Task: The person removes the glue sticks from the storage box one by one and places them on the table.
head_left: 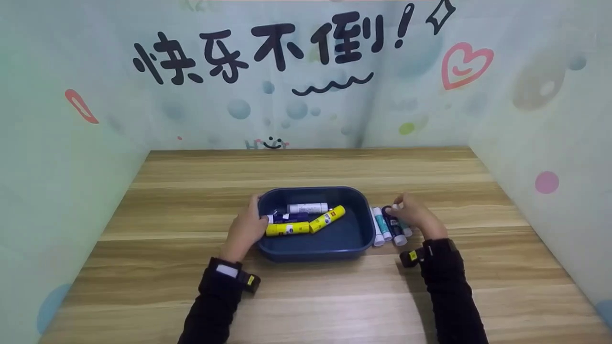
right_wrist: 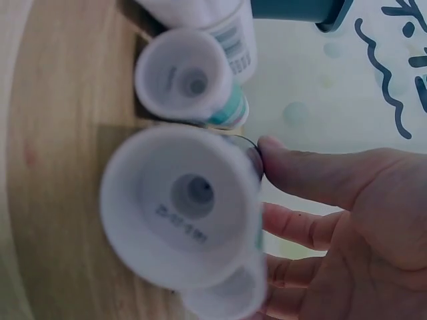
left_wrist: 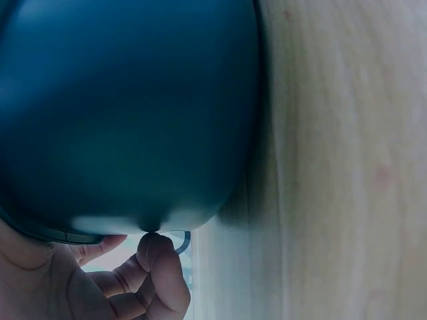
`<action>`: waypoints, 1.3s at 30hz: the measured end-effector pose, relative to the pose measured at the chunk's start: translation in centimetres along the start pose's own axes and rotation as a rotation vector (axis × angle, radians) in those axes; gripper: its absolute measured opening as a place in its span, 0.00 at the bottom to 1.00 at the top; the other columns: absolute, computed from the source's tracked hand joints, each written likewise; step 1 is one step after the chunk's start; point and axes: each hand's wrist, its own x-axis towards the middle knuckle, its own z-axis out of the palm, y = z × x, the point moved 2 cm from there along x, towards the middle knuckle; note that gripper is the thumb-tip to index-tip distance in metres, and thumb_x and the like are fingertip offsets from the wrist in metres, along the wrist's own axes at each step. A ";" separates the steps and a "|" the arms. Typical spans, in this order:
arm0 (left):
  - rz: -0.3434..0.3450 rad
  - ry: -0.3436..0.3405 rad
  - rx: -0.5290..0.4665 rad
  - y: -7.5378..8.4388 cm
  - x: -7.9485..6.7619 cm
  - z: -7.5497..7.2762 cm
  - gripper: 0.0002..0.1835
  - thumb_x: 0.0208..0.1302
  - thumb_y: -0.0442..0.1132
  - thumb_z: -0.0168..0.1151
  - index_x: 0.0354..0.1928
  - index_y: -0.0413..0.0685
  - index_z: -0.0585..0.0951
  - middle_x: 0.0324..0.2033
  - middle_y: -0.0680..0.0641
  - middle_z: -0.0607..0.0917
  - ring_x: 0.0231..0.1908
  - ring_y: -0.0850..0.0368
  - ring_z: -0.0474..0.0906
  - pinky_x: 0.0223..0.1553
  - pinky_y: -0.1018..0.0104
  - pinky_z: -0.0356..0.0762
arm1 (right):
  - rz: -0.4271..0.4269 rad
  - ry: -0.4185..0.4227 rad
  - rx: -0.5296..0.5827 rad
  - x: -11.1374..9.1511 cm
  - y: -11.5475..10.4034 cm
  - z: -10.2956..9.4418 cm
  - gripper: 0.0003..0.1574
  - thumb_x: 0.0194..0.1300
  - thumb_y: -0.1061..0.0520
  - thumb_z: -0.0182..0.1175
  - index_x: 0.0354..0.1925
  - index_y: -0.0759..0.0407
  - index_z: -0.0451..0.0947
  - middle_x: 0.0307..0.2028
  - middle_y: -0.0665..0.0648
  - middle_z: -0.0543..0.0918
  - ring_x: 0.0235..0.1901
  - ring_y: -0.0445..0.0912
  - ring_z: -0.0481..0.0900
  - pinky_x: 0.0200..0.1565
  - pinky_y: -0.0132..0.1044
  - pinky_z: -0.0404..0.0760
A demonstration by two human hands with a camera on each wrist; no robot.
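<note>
The wood-grained table [head_left: 315, 301] is stretching out wide, and the dark blue basin [head_left: 313, 255] is sitting mid-table. The left hand [head_left: 246, 227] is gripping its left edge! Across the way, the right hand [head_left: 417, 217] is touching a dark glue stick [head_left: 395, 228] lying just right of the basin; whether the fingers are pinching it, I cannot tell. Teal-banded sticks [head_left: 383, 224] are flanking it, while yellow glue sticks [head_left: 288, 229] and a white glue stick [head_left: 307, 208] are lying inside.
</note>
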 end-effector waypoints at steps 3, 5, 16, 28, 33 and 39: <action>0.002 -0.001 -0.006 0.0 0.0 0.0 0.31 0.65 0.37 0.49 0.69 0.49 0.54 0.61 0.33 0.70 0.55 0.39 0.72 0.53 0.46 0.71 | 0.010 -0.013 -0.003 -0.1 -0.1 0.0 0.29 0.66 0.52 0.52 0.55 0.75 0.63 0.49 0.73 0.74 0.49 0.60 0.73 0.52 0.53 0.72; 0.003 0.001 -0.011 0.0 0.0 0.0 0.31 0.65 0.37 0.49 0.68 0.48 0.54 0.61 0.33 0.69 0.56 0.39 0.71 0.54 0.46 0.70 | 0.016 -0.017 -0.010 -0.2 -0.1 -0.1 0.30 0.67 0.52 0.52 0.56 0.75 0.62 0.49 0.74 0.73 0.50 0.61 0.72 0.52 0.53 0.72; 0.037 0.020 -0.017 0.2 -0.1 0.1 0.30 0.65 0.35 0.48 0.68 0.45 0.55 0.63 0.34 0.67 0.58 0.39 0.70 0.56 0.45 0.68 | 0.006 0.036 -0.045 -0.6 -0.8 -0.5 0.33 0.67 0.50 0.49 0.59 0.75 0.60 0.51 0.75 0.74 0.53 0.64 0.71 0.55 0.55 0.70; 0.061 0.036 -0.008 0.1 0.0 0.1 0.29 0.64 0.34 0.48 0.67 0.43 0.56 0.64 0.34 0.66 0.59 0.37 0.68 0.58 0.45 0.66 | -0.117 0.067 0.178 -1.1 -4.5 -0.1 0.29 0.72 0.49 0.44 0.60 0.70 0.62 0.50 0.74 0.75 0.43 0.60 0.79 0.42 0.47 0.79; 0.055 0.030 -0.013 0.1 -0.1 0.1 0.29 0.65 0.35 0.48 0.67 0.44 0.56 0.63 0.33 0.67 0.60 0.38 0.68 0.59 0.45 0.66 | -0.171 -0.011 0.251 -1.5 -6.4 1.3 0.32 0.71 0.48 0.46 0.60 0.71 0.62 0.47 0.73 0.77 0.36 0.54 0.80 0.38 0.43 0.81; 0.056 0.025 -0.024 0.1 -0.1 0.1 0.29 0.65 0.35 0.48 0.67 0.44 0.56 0.63 0.34 0.67 0.60 0.38 0.68 0.59 0.45 0.66 | -0.186 0.007 0.098 -1.5 -7.3 2.6 0.34 0.64 0.56 0.54 0.63 0.71 0.58 0.49 0.74 0.75 0.47 0.59 0.76 0.49 0.49 0.76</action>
